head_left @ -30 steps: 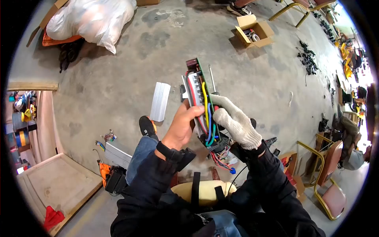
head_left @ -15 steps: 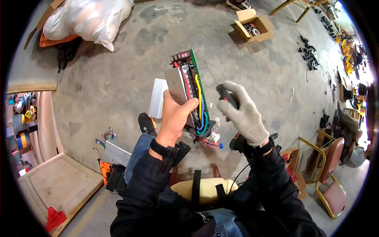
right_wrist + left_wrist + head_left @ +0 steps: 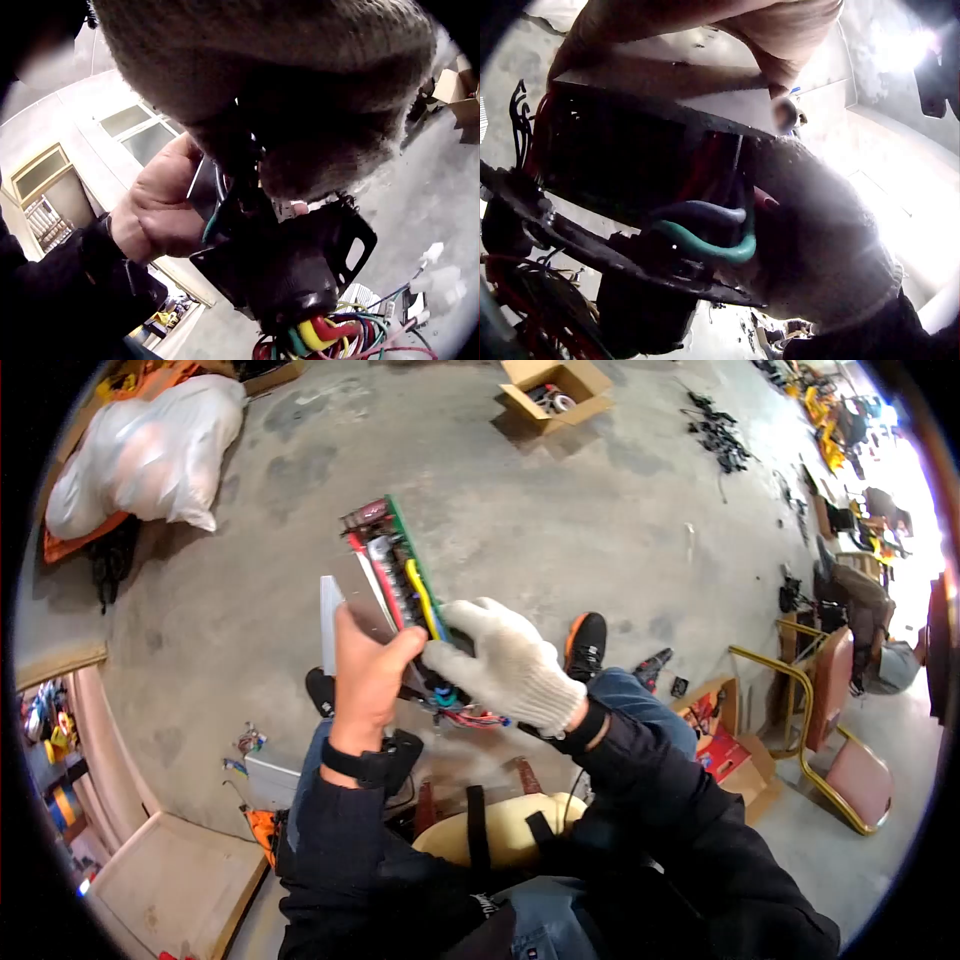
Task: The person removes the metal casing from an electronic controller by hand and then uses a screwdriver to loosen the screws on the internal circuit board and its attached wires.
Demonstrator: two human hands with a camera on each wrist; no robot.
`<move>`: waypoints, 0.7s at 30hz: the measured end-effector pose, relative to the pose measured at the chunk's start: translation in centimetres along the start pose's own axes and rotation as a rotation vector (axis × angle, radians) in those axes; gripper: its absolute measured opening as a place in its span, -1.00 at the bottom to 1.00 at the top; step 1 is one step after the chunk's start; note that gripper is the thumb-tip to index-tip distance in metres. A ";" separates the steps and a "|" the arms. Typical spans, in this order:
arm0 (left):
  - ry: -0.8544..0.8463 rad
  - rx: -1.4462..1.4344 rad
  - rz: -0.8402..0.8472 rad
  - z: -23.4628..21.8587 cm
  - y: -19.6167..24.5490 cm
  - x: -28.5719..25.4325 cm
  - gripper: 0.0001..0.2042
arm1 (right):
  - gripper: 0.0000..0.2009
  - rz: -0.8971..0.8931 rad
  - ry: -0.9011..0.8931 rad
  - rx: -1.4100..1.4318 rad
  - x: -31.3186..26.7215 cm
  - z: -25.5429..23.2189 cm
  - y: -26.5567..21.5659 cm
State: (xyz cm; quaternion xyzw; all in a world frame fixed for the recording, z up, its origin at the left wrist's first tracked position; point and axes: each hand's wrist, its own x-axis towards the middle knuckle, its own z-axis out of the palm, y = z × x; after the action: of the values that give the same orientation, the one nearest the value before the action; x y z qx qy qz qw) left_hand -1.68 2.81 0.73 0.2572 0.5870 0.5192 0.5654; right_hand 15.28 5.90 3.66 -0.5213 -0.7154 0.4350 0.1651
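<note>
Head view shows your bare left hand [image 3: 368, 678] wrapped round the lower end of the circuit board [image 3: 398, 575], thumb across its metal side, fingers curled behind it. Your gloved right hand [image 3: 505, 660] is closed over the board's near edge where the thick coloured wires [image 3: 420, 585] run down toward the loose bundle of thin wires [image 3: 470, 715]. Whether the glove pinches a wire or a tool I cannot tell; the fingers hide it in every view.

The board is up in the air in front of you, tilted with its far end pointing away and left, above your knees and the concrete floor [image 3: 560, 530].

From the left wrist view, the green wire [image 3: 712, 246] and the blue one bend tightly beside the glove, so I judge the work is at that wire end. Keep the left hand's hold firm and low on the board, so the board does not twist when the right hand pulls or pushes. Pull along the line of the wire, not sideways, or the solder joint may tear. Mind the thin bundle hanging below the board; it could snag on your sleeve.

Beyond the board lie a ribbed metal cover [image 3: 329, 622] just left of it, a white sack [image 3: 140, 460] far left, a cardboard box [image 3: 553, 390] well beyond, and chairs [image 3: 830, 730] to its right.
</note>
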 end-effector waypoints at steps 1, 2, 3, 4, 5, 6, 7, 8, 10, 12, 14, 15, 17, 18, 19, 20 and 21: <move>0.000 -0.019 -0.021 0.2 0.3 -0.2 -0.50 | -0.67 0.021 -0.009 -0.021 0.0 0.2 0.1; 0.031 0.042 0.005 0.0 -0.2 -0.1 -0.49 | -0.69 0.005 0.012 -0.012 -0.1 0.3 0.1; 0.027 0.068 0.015 -0.2 -0.6 0.0 -0.46 | -0.70 -0.048 0.055 -0.019 -0.2 0.5 0.4; 0.040 0.089 0.066 -0.2 -1.2 0.2 -0.45 | -0.71 -0.030 0.044 -0.035 -0.1 0.7 0.5; 0.054 0.112 0.117 -0.1 -1.6 0.2 -0.44 | -0.71 -0.012 0.032 -0.050 -0.1 0.8 0.6; 0.054 0.128 0.106 0.0 -1.5 0.3 -0.42 | -0.70 -0.045 0.047 -0.033 0.0 1.1 1.0; 0.009 0.144 0.062 -0.3 -1.2 0.5 -0.41 | -0.69 -0.051 0.061 -0.071 0.2 1.4 1.2; 0.018 0.139 0.031 -0.3 -0.8 0.3 -0.40 | -0.69 -0.040 0.081 -0.049 0.1 1.6 1.1; -0.004 0.131 0.000 -0.4 -0.3 0.2 -0.39 | -0.68 -0.037 0.098 -0.036 0.0 1.6 0.9; -0.017 0.114 0.005 -0.4 -0.2 0.1 -0.39 | -0.69 -0.026 0.080 -0.040 0.0 1.5 0.9; -0.036 0.106 0.004 -0.4 -0.3 0.1 -0.39 | -0.70 -0.008 0.066 -0.037 0.1 1.3 0.9; -0.040 0.102 0.023 -0.4 -0.3 0.1 -0.40 | -0.72 -0.033 0.047 -0.034 0.3 1.1 0.9; -0.054 0.116 0.033 -0.5 -0.3 0.1 -0.40 | -0.73 -0.047 0.037 -0.015 0.2 0.9 0.8; -0.045 0.103 0.027 -0.5 -0.4 0.0 -0.40 | -0.73 -0.046 0.038 -0.003 0.1 0.8 0.7; -0.036 0.088 0.020 -0.4 -0.5 -0.1 -0.40 | -0.74 -0.044 0.037 0.007 0.0 0.7 0.7; -0.038 0.057 0.008 -0.4 -0.5 -0.2 -0.41 | -0.73 -0.030 0.022 -0.022 -0.1 0.6 0.7; -0.044 0.063 0.002 -0.4 -0.6 -0.3 -0.41 | -0.73 -0.022 0.026 -0.018 -0.2 0.6 0.7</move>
State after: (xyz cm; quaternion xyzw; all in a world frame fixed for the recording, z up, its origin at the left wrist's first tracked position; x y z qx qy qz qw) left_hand -1.85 2.26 0.26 0.2868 0.5900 0.4953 0.5695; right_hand 15.33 5.55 2.83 -0.5206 -0.7226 0.4199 0.1747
